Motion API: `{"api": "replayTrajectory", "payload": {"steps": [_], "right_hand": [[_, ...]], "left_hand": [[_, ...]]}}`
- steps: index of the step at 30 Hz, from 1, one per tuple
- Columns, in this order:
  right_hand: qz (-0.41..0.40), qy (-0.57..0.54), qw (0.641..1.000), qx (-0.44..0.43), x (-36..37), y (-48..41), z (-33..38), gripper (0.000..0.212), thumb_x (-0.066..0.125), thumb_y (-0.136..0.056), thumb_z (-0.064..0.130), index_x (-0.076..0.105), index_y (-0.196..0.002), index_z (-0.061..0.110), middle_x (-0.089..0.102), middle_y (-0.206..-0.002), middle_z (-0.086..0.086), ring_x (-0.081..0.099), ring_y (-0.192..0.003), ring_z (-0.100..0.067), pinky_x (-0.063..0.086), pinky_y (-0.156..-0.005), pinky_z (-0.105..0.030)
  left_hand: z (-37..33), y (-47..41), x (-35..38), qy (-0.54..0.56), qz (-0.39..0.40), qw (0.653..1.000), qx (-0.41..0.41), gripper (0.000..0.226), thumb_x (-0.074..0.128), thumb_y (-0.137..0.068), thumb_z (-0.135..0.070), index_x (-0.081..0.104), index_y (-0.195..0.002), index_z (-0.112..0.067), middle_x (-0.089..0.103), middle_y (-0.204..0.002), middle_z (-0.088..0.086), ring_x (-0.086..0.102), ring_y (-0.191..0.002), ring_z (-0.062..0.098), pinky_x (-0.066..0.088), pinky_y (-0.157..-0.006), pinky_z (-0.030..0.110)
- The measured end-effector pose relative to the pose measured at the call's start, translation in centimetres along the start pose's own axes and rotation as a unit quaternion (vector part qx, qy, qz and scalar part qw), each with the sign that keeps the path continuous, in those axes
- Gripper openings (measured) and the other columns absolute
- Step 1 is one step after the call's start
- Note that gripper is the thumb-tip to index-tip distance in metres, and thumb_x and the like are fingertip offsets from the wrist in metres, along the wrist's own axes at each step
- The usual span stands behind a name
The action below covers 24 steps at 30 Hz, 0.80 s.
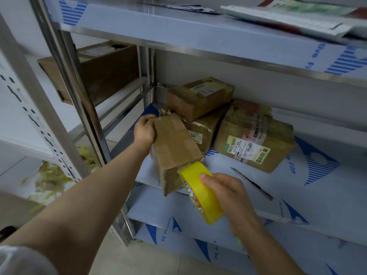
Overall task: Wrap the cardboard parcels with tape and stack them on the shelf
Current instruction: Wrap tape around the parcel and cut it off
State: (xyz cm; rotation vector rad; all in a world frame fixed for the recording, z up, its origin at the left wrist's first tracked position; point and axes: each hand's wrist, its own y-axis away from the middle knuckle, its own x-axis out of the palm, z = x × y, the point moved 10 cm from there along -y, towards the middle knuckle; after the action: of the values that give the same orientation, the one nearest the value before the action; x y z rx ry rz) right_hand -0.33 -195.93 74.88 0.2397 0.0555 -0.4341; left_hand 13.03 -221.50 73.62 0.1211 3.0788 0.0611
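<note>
Nearest me, my right hand (224, 197) grasps the yellow roll of tape (202, 195), thumb on its outer face and fingers (196, 202) hooked through the core. The roll touches the near end of the brown cardboard parcel (174, 149), which lies lengthwise at the front of the shelf (297, 195), its near corner hanging out past the edge. My left hand (145, 131) holds the parcel's far end, fingers curled over the top corner. Glossy tape shows on the parcel's top face and near end. Low on my left, beyond my forearm, lies a tangle of yellowish scraps (49, 179). To the right of the parcel, on the bare shelf, a slim cutter knife (252, 183) lies apart from everything else. Behind the parcel are three more, all taped: a large parcel (256, 141) on the right with a yellow-green label on top, a flat parcel (202, 130) just beside it in wrinkled tape, and a small parcel (198, 96) with a white label resting on the flat one. Farther left, past the steel upright, an open brown box (103, 76) sits on the neighbouring rack; something pale lies in its top, but I cannot tell what. On the upper shelf (178, 26) lie flat printed packets (288, 14), too blurred to read.
</note>
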Motion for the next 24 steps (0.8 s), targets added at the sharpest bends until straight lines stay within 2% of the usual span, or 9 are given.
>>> {"api": "replayTrajectory", "payload": {"steps": [7, 8, 9, 11, 12, 14, 17, 21, 24], "right_hand": [[-0.037, -0.022, 0.999, -0.032, 0.4, -0.4, -1.8, 0.032, 0.063, -0.088, 0.029, 0.064, -0.061, 0.013, 0.063, -0.052, -0.001, 0.060, -0.046, -0.009, 0.046, -0.046, -0.018], [-0.040, -0.023, 0.998, -0.039, 0.4, -0.5, -1.8, 0.033, 0.065, -0.088, 0.030, 0.063, -0.058, 0.015, 0.062, -0.051, 0.000, 0.059, -0.046, -0.009, 0.045, -0.045, -0.018], [-0.040, -0.024, 0.998, -0.048, 0.5, -0.6, -1.7, 0.034, 0.067, -0.087, 0.031, 0.062, -0.057, 0.016, 0.061, -0.050, 0.000, 0.058, -0.045, -0.008, 0.045, -0.045, -0.017], [-0.042, -0.022, 0.997, -0.056, 0.5, -0.7, -1.6, 0.034, 0.070, -0.079, 0.039, 0.059, -0.054, 0.017, 0.056, -0.047, 0.002, 0.055, -0.042, -0.006, 0.042, -0.043, -0.017], [-0.046, -0.016, 0.997, -0.059, 0.4, -0.8, -1.6, 0.034, 0.066, -0.075, 0.042, 0.057, -0.054, 0.017, 0.053, -0.046, 0.003, 0.053, -0.040, -0.006, 0.041, -0.042, -0.016], [-0.056, 0.003, 0.996, -0.069, 0.0, -1.0, -1.7, 0.034, 0.060, -0.073, 0.044, 0.052, -0.053, 0.018, 0.047, -0.044, 0.004, 0.047, -0.040, -0.007, 0.037, -0.044, -0.018], [-0.070, 0.020, 0.993, -0.090, -0.5, -1.0, -1.6, 0.038, 0.059, -0.075, 0.043, 0.041, -0.051, 0.019, 0.035, -0.046, 0.005, 0.035, -0.045, -0.011, 0.030, -0.047, -0.022], [-0.065, 0.001, 0.992, -0.109, -0.3, -0.7, -1.6, 0.041, 0.060, -0.076, 0.046, 0.041, -0.053, 0.017, 0.037, -0.046, 0.003, 0.039, -0.044, -0.007, 0.033, -0.046, -0.020], [-0.060, 0.006, 0.992, -0.110, -0.2, -0.7, -1.7, 0.059, 0.057, -0.070, 0.060, 0.047, -0.063, 0.003, 0.043, -0.057, -0.021, 0.045, -0.053, -0.021, 0.038, -0.051, -0.039]], "left_hand": [[-0.2, 0.1, -0.4, 0.092, -0.007, 0.989, -0.117, 0.029, 0.035, -0.099, -0.021, 0.061, -0.106, -0.012, 0.058, -0.095, 0.006, 0.055, -0.100, 0.024, 0.045, -0.089, 0.035], [-0.9, -0.3, -0.5, 0.022, -0.002, 0.994, -0.107, 0.030, 0.033, -0.099, -0.030, 0.058, -0.104, -0.015, 0.058, -0.099, 0.008, 0.054, -0.105, 0.025, 0.042, -0.094, 0.038], [-2.2, -0.8, -0.1, -0.145, 0.012, 0.987, -0.062, 0.037, 0.031, -0.098, -0.041, 0.055, -0.111, -0.016, 0.056, -0.113, 0.012, 0.048, -0.118, 0.030, 0.033, -0.105, 0.044], [-4.6, -0.6, 2.5, -0.483, 0.046, 0.871, 0.072, 0.070, 0.025, -0.092, -0.063, 0.035, -0.142, -0.016, 0.032, -0.149, 0.016, 0.018, -0.142, 0.033, 0.005, -0.115, 0.050], [-5.0, 0.1, 4.4, -0.569, 0.066, 0.810, 0.126, 0.085, 0.023, -0.087, -0.073, 0.023, -0.149, -0.014, 0.018, -0.156, 0.016, 0.008, -0.145, 0.032, 0.000, -0.115, 0.049], [-4.6, 0.9, 7.1, -0.636, 0.089, 0.745, 0.178, 0.100, 0.019, -0.082, -0.080, 0.018, -0.149, -0.006, 0.018, -0.155, 0.019, 0.014, -0.143, 0.035, 0.012, -0.115, 0.046], [-5.6, 0.1, 7.6, -0.662, 0.050, 0.717, 0.214, 0.078, 0.023, -0.093, -0.066, 0.041, -0.134, -0.001, 0.047, -0.133, 0.023, 0.045, -0.121, 0.037, 0.039, -0.096, 0.042], [-6.3, -2.3, 7.5, -0.648, 0.055, 0.728, 0.217, 0.037, 0.031, -0.102, -0.035, 0.053, -0.117, -0.009, 0.059, -0.116, 0.016, 0.056, -0.105, 0.033, 0.042, -0.081, 0.036], [-6.3, -3.6, 7.5, -0.624, 0.059, 0.748, 0.218, 0.031, 0.034, -0.102, -0.028, 0.055, -0.113, -0.009, 0.059, -0.109, 0.015, 0.059, -0.100, 0.032, 0.045, -0.083, 0.037]]}}
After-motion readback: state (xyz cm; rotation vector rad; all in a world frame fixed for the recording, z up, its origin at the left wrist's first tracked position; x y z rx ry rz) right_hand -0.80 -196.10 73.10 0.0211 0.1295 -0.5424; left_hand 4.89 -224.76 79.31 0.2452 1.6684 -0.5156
